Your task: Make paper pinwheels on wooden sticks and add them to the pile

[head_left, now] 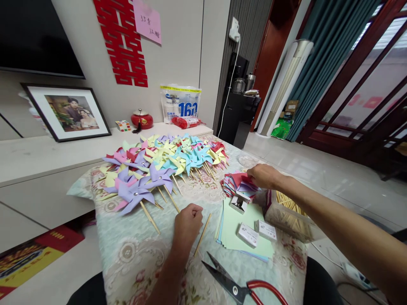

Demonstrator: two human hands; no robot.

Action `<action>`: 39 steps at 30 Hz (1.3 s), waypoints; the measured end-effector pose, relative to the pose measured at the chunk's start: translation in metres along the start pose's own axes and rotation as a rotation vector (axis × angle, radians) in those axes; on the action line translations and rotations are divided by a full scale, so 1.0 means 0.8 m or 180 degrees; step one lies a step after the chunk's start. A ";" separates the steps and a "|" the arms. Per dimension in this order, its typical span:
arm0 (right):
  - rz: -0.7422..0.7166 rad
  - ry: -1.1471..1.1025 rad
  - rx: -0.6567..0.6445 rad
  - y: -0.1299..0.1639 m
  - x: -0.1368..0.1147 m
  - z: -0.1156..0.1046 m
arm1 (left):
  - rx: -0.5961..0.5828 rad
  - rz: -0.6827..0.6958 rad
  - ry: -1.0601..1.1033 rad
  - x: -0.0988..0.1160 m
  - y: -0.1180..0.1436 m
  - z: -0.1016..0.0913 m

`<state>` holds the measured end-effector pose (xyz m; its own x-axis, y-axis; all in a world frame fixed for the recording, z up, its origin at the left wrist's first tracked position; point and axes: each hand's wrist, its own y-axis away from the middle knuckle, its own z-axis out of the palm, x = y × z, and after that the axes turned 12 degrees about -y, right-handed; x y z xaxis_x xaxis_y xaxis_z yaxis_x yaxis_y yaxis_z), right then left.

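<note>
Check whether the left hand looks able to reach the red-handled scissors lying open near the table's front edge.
Probably yes: the left hand rests on the cloth near the red-handled scissors, with only a thin wooden stick between them.

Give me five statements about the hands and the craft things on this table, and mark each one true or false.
1. The right hand rests on a stack of folded coloured paper. True.
2. The left hand holds the scissors. False: the scissors lie open on the cloth, apart from both hands; the left hand is closed beside a wooden stick.
3. Finished pinwheels lie in a heap at the far side of the table. True.
4. The scissors have blue handles. False: the handles are red.
5. Two small white boxes lie on the pale green sheets. True.
</note>
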<state>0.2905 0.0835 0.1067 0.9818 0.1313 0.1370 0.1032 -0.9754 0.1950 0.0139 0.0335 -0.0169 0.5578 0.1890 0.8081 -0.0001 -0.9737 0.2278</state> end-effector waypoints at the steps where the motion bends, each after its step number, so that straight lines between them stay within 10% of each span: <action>1: 0.0089 0.0027 0.0071 0.001 0.000 -0.002 | 0.0003 0.0003 -0.0009 0.000 0.000 0.000; 23: 0.0307 -0.0137 0.0457 0.010 0.000 0.002 | 0.0065 0.0048 -0.0122 0.001 0.002 -0.001; 32: 0.0586 -0.0367 0.1335 0.026 0.000 -0.025 | 0.0077 0.0062 -0.0051 0.000 0.001 -0.001; 39: -0.0193 -0.2878 0.1989 0.052 -0.066 -0.021 | 0.0048 -0.0053 0.0634 0.000 0.001 0.001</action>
<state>0.2399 0.0393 0.1242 0.7004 0.2526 -0.6676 -0.0326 -0.9230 -0.3834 0.0146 0.0327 -0.0169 0.3824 0.2250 0.8962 0.0209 -0.9718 0.2350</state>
